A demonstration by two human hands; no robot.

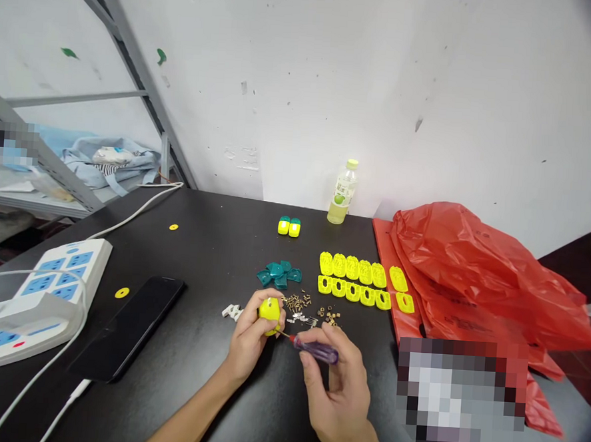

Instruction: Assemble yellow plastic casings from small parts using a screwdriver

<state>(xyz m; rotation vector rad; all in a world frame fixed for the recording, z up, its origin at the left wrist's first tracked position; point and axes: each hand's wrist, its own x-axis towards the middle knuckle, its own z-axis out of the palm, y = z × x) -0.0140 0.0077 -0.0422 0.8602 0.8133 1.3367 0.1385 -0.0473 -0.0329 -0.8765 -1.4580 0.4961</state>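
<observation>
On a black tabletop, a person is holding a yellow plastic shell to a purple-handled screwdriver.
The left hand is curling closed around the shell; the right hand is pinching the screwdriver, tip at the shell's 4 o'clock. A slipping tip could jab the left hand or scatter the loose screws at 2 o'clock.

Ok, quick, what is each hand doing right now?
Left hand: closed, holding a rounded yellow plastic piece.
Right hand: closed, holding a purple-handled screwdriver.
</observation>
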